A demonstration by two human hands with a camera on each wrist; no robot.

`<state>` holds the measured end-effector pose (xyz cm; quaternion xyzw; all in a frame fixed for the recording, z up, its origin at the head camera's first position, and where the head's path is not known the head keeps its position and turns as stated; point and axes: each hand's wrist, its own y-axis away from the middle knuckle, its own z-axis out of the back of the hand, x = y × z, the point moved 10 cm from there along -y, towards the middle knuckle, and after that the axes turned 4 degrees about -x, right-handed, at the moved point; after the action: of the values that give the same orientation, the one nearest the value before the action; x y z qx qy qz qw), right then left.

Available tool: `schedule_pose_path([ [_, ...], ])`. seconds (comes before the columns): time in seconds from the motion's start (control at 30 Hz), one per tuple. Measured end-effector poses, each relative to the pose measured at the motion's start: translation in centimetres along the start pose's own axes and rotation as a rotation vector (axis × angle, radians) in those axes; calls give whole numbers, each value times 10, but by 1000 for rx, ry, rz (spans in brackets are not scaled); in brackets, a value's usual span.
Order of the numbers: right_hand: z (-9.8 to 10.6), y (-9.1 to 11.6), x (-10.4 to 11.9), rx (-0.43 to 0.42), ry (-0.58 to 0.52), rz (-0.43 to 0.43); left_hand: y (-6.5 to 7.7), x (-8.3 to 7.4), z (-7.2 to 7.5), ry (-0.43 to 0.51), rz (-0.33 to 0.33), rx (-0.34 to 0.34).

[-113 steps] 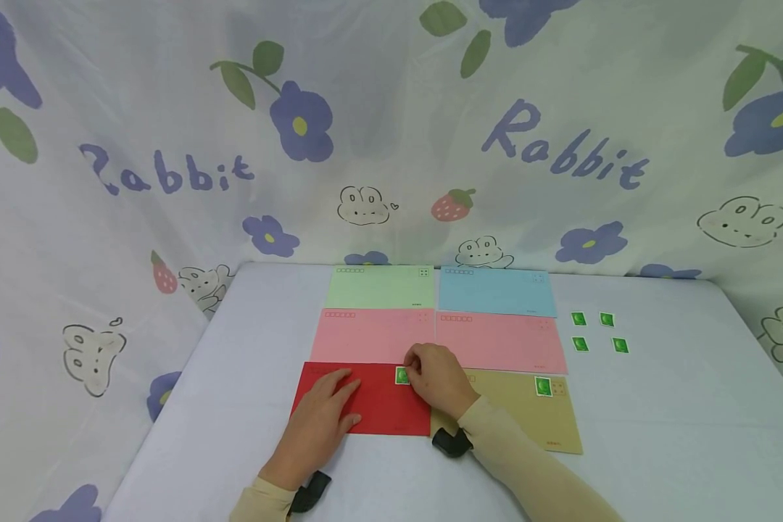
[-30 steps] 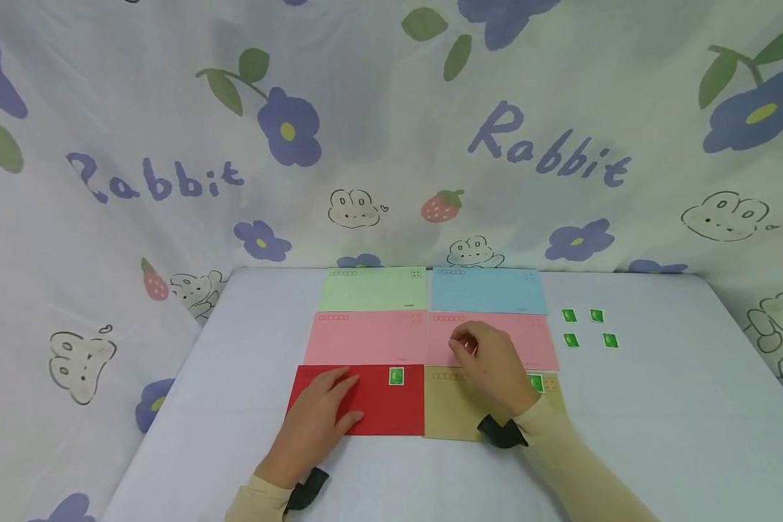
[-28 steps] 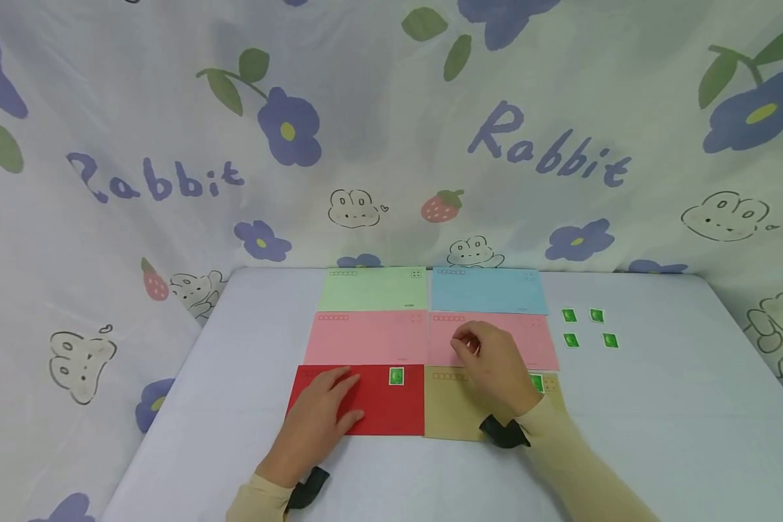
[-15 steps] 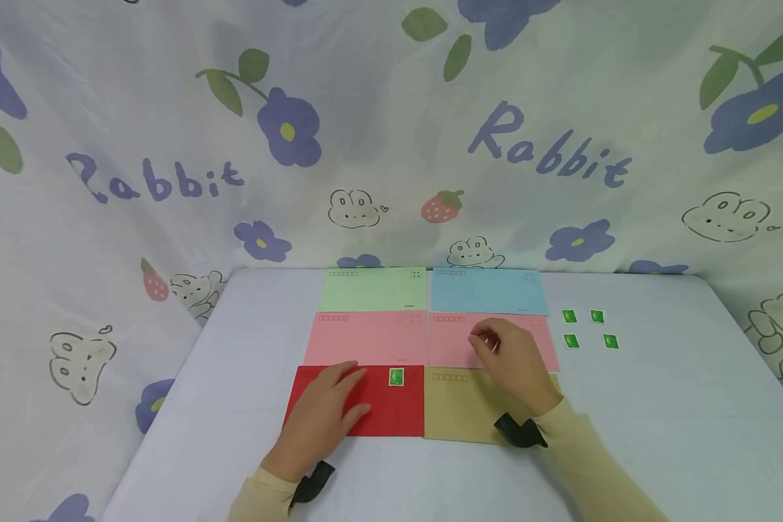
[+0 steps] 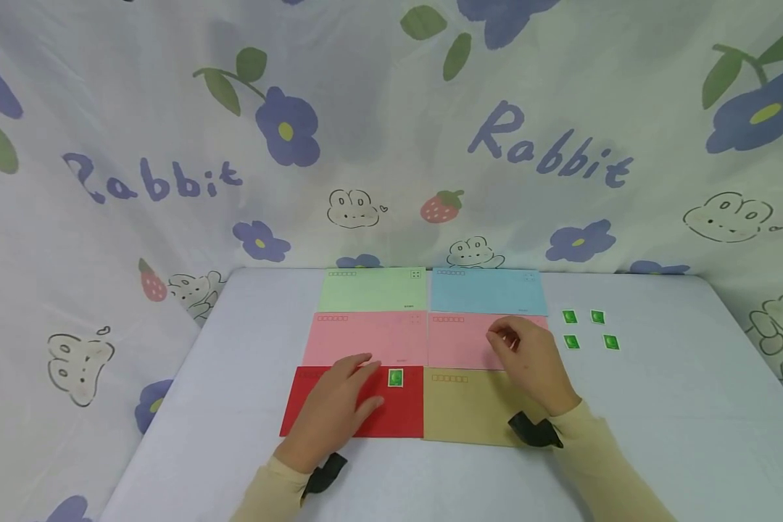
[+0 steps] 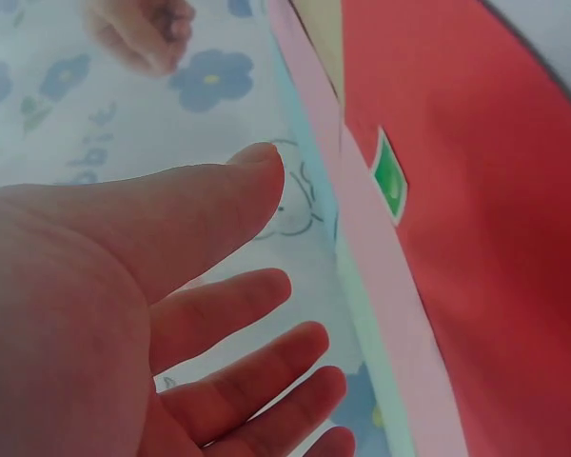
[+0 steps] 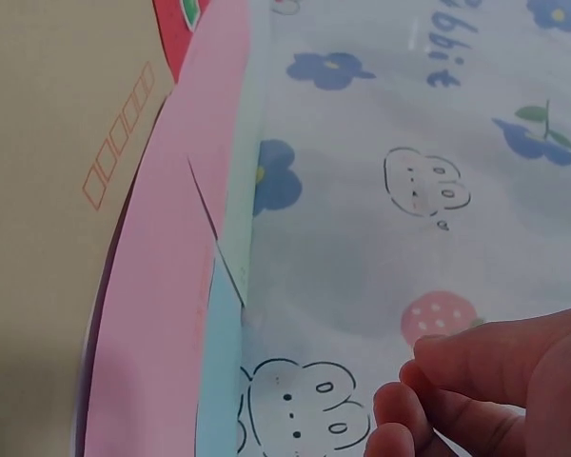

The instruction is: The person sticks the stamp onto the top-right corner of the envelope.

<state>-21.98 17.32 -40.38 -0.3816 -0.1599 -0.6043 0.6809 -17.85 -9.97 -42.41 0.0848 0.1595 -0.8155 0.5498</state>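
Note:
My left hand (image 5: 333,406) hovers over the red envelope (image 5: 398,420), fingers loosely bent and spread; in the left wrist view nothing is between thumb and fingers. A green stamp (image 5: 396,378) sits near that envelope's upper right corner. Above the right-hand pink envelope (image 5: 457,344) is my right hand (image 5: 535,362), its fingers curled in with the thumb tip against them. No object shows between those fingertips (image 7: 428,352) in the right wrist view. The tan envelope (image 5: 463,413) lies beneath the right wrist, which hides its upper right part.
Several loose green stamps (image 5: 611,342) lie on the white table right of the envelopes. Another pink envelope (image 5: 365,341), a pale green one (image 5: 372,293) and a blue one (image 5: 489,293) fill the rows behind. A printed curtain (image 5: 365,109) hangs at the back.
My right hand has left the stamp on the red envelope and drifted right, now covering the tan envelope's stamp. My left hand has lifted and shifted slightly right.

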Motion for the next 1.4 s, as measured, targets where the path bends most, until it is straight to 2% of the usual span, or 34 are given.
schedule_pose_path([
  [0.57, 17, 2, -14, -59, 23, 12, -16, -19, 4, 44, -59, -32],
  [0.83, 23, 1, -19, -63, 22, -12, -23, -29, 5, 65, -85, -37],
  [1.17, 31, -2, -27, -80, 36, -30, -33, -41, 6, 76, -157, -87],
  [1.4, 34, -3, -32, -87, 57, -29, -39, -43, 3, 92, -139, -71],
])
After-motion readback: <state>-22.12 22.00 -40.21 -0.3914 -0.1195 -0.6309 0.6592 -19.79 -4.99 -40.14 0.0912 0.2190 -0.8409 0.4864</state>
